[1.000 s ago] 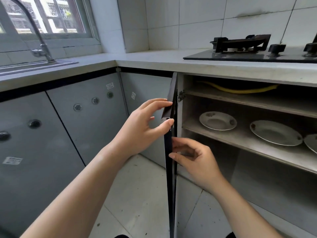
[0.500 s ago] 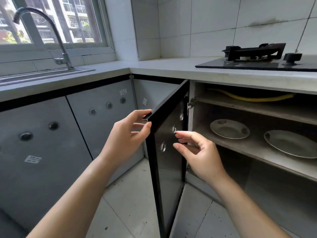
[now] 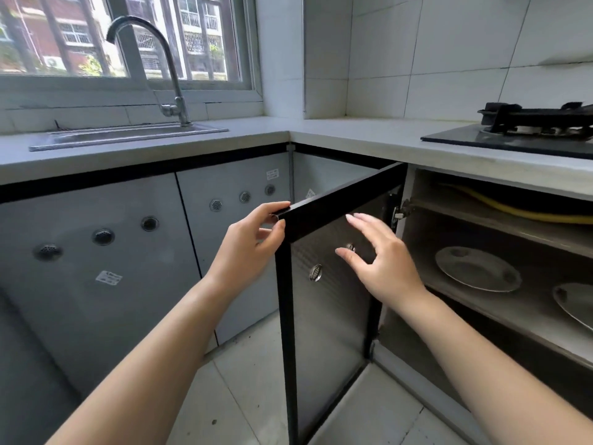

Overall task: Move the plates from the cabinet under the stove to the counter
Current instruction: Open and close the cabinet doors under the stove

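Two left fingers [image 3: 272, 207] pinch door [image 3: 330, 316]; right fingers [image 3: 365, 223] splayed.

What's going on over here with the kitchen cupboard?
A person is opening the cabinet door under the stove. The left hand pinches the door's top corner. The right hand hovers open beside the door's inner face, holding nothing. Inside, a plate and a second plate lie untouched on the middle shelf. No plate shows on the counter yet.
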